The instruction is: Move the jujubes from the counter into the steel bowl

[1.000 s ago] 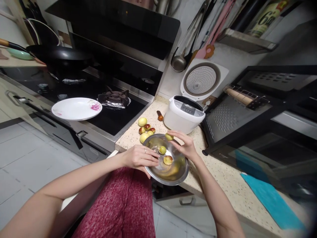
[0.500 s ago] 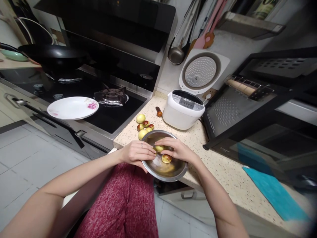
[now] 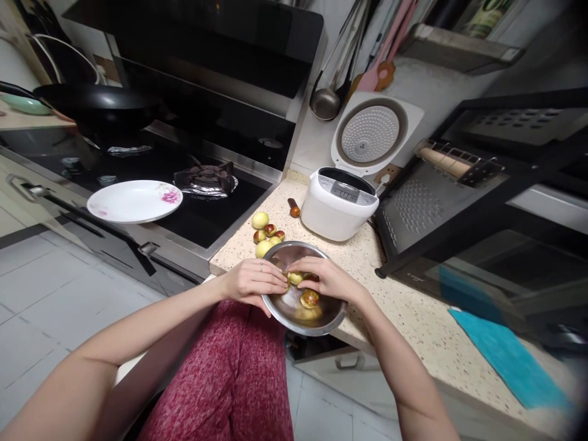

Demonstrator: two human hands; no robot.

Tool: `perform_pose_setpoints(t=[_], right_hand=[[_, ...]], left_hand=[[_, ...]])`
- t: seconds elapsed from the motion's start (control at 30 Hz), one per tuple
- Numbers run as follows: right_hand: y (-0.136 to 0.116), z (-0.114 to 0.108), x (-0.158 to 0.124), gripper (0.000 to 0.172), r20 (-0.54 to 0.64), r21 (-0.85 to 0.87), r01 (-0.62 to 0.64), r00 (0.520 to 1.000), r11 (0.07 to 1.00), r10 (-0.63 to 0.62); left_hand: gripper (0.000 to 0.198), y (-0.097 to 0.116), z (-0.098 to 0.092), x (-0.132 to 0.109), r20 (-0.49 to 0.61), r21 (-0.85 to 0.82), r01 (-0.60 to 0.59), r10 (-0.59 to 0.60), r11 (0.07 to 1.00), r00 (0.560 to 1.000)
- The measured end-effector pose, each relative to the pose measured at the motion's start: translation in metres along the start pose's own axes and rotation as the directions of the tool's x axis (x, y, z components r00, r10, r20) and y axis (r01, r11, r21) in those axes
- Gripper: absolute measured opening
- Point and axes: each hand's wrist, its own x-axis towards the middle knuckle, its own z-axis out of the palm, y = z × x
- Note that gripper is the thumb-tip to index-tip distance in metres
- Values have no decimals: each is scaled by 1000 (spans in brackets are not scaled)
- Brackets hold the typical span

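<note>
A round metal bowl (image 3: 326,321) rests tilted at the counter's front edge. My left hand (image 3: 255,283), with a ring on one finger, grips its left rim, fingers inside and thumb outside. Inside the bowl, my right hand (image 3: 324,275) closes its fingers and thumb around a yellow-green jujube (image 3: 295,278). A browner jujube (image 3: 309,299) lies loose just below those fingers. Part of another fruit shows by my left fingertips. Beyond the bowl, several green and red-brown jujubes (image 3: 260,220) sit together on the countertop.
A white rice cooker (image 3: 337,211) stands with its lid raised behind the bowl. On the left are a gas burner (image 3: 206,179), a floral plate (image 3: 133,202) overhanging the stove edge, and a black wok (image 3: 96,104). A teal cloth (image 3: 505,358) lies on the right of the counter.
The browner jujube in the bowl has shifted or turned slightly. Both hands stay in nearly the same place, with only small finger movement.
</note>
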Motion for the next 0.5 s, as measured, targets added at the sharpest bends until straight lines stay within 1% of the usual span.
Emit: perform_pose_setpoints(t=[0.07, 0.1, 0.17, 0.23, 0.27, 0.3, 0.33, 0.4, 0.43, 0.5], right_hand=[[0, -2, 0, 36, -34, 22, 17, 999, 1000, -16], [1, -3, 0, 36, -75, 30, 34, 997, 999, -32], [7, -6, 3, 32, -212, 8, 59, 976, 998, -56], [20, -11, 10, 26, -359, -77, 36, 931, 996, -62], [29, -14, 16, 26, -409, -136, 8, 910, 991, -63], [39, -18, 23, 27, -427, -202, -23, 902, 979, -67], [50, -21, 31, 28, -418, -278, -36, 904, 960, -87], [73, -27, 50, 30, -339, -461, -71, 935, 884, -102], [84, -28, 61, 32, -283, -570, -85, 954, 817, -98], [104, -28, 82, 36, -129, -758, -67, 990, 649, -49]], left_hand=[[42, 0, 0, 1, -11, -9, -5, 5, 1000, 1000], [42, 0, 0, 1, -11, -14, -5, 5, 1000, 1000], [41, 0, 0, 0, -7, -24, -3, 2, 1000, 1000], [41, -1, 0, 0, 7, -35, 8, -8, 999, 1000], [40, -1, 1, -1, 14, -40, 16, -16, 999, 1000], [40, -1, 1, -1, 20, -45, 23, -22, 999, 1000], [41, -2, 1, -2, 24, -49, 30, -29, 998, 999], [41, -2, 2, -3, 18, -55, 37, -36, 998, 999], [42, -3, 3, -3, 14, -56, 36, -36, 998, 999], [42, -3, 4, -3, 12, -55, 30, -29, 998, 1000]])
